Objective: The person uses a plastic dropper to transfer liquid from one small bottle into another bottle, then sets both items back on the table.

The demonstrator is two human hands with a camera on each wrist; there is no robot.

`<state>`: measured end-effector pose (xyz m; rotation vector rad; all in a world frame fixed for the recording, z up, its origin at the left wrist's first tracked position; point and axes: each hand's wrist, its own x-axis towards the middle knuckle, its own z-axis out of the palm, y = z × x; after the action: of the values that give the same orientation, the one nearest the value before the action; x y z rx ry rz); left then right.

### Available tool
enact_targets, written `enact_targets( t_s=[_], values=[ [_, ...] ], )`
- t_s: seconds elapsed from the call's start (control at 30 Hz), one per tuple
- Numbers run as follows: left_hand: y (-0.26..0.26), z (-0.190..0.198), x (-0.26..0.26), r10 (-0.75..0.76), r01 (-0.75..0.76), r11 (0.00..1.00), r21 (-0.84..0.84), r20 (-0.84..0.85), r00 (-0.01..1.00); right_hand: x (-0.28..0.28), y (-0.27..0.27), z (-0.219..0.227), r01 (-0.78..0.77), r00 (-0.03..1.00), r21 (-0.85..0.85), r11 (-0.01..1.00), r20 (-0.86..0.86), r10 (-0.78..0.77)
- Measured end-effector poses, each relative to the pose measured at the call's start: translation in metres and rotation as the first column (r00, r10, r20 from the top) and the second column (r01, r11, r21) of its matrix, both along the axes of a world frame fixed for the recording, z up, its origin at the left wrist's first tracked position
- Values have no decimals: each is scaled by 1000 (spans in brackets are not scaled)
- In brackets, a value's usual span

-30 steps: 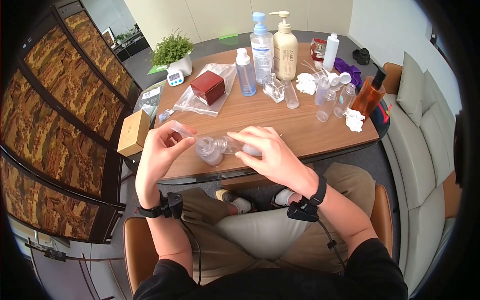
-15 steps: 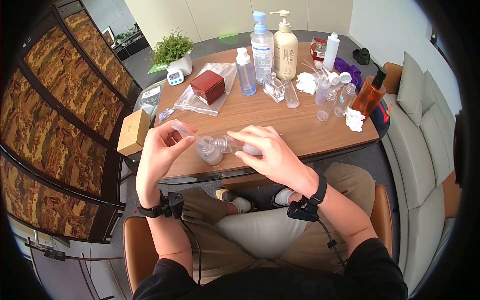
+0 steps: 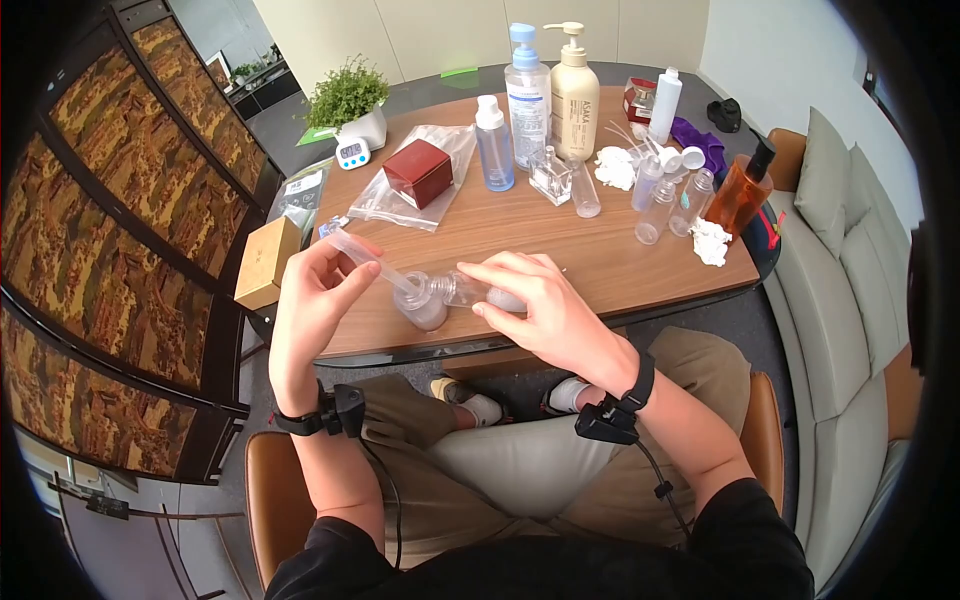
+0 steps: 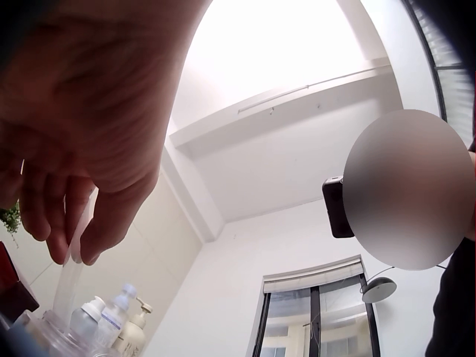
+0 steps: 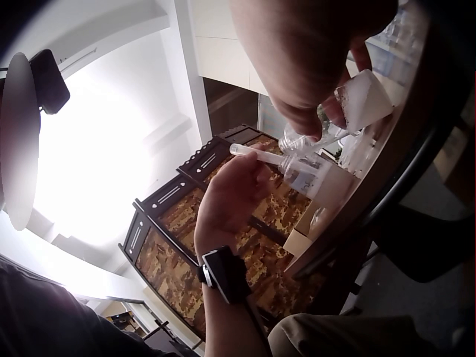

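My left hand (image 3: 312,305) pinches a translucent plastic pipette (image 3: 372,258) between thumb and fingers. The pipette slants down into the mouth of a small clear bottle (image 3: 421,312) standing near the table's front edge. Whitish contents show low in that bottle (image 5: 327,186) in the right wrist view. My right hand (image 3: 545,308) holds a second clear bottle (image 3: 460,291) tipped over sideways, its threaded neck right at the standing bottle's rim. This tipped bottle (image 5: 366,100) has a cloudy white base; the fingers partly cover its body.
Behind the hands stand a dark red box (image 3: 418,173) on a plastic bag, a blue bottle (image 3: 494,150), tall pump bottles (image 3: 572,100) and a glass perfume bottle (image 3: 550,177). Several small clear bottles (image 3: 655,215), crumpled tissue (image 3: 711,242) and an amber bottle (image 3: 738,200) fill the right side. A cardboard box (image 3: 267,262) sits left.
My left fingers have shifted slightly up and left with the pipette, and more of its length shows above the standing bottle. The right hand and tipped bottle stay about the same.
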<state>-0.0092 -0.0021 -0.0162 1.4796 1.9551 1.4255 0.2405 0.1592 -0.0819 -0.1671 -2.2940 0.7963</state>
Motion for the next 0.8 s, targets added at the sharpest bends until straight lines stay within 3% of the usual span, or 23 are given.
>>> enact_targets(
  t_s=[0.27,0.53,0.77,0.8],
  values=[
    [0,0,0,-3,1,999,47,38,999,2,-1,4,-2,996,-70,998,89,8],
    [6,-6,0,-37,33,999,-39,-94,995,2,-1,4,-3,997,-65,998,83,9],
    [4,-5,1,-25,22,999,-23,-106,994,0,-1,4,-8,1000,-16,1000,19,8],
    [2,-4,0,-11,11,1000,5,-44,999,1,-1,4,-7,1000,-13,1000,18,8]
  ],
)
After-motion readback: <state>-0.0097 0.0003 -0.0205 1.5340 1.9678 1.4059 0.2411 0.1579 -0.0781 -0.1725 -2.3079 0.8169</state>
